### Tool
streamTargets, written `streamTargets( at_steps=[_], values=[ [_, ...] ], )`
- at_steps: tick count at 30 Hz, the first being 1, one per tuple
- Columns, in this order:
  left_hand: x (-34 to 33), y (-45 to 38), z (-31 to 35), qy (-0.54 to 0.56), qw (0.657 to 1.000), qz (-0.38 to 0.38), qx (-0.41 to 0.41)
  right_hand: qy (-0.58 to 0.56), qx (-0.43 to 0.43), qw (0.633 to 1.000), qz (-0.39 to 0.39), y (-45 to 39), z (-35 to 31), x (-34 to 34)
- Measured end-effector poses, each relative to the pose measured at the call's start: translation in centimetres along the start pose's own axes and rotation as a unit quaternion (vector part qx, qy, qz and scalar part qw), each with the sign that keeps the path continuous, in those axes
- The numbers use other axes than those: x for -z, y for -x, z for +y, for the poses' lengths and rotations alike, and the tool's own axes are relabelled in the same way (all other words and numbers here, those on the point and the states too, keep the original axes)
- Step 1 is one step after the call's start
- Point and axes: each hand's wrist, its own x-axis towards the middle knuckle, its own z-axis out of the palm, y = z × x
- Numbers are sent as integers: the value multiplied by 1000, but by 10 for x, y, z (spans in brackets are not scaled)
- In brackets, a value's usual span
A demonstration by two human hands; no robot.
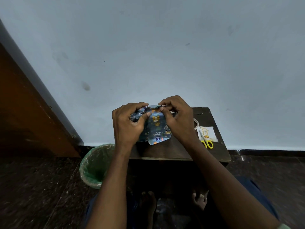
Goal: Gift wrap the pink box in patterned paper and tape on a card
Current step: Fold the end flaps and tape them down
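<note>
Both hands hold the patterned paper (155, 125) above the dark wooden tabletop (175, 149). The left hand (128, 123) grips its left side, fingers curled around it; the right hand (177, 118) pinches its top edge. The pink box is hidden. Right of the paper lie a tape roll (196, 123), a card (207, 133) and yellow scissors (207, 142); a green-lined bin (94, 165) stands lower left.

Only 1 view, a wide-angle head camera, looks forward and steeply down from close above the small dark tabletop (212, 151) at the frame's centre, with the pale wall (165, 47) filling 12 o'clock and the dark floor (33, 187) curving away toward 6 o'clock.
</note>
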Motion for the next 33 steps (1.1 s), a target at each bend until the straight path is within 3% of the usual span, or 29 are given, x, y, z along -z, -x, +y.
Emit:
streamTargets(
  at_steps=[6, 16, 20, 26, 33],
  values=[
    [1, -4, 3, 118, 985, -9, 124, -41, -32, 999, 5, -2, -4, 0],
    [-10, -10, 4, 196, 970, -10, 146, -74, -36, 995, 63, -6, 1, -9],
    [-12, -9, 1, 164, 977, -5, 138, -69, -23, 996, 51, -5, -1, -9],
    [-11, -6, 1, 149, 984, -8, 97, -131, -86, 987, 23, -5, -5, -5],
    [-14, -6, 5, 165, 975, 3, 148, -74, -68, 995, 23, -8, 2, -7]
  ],
)
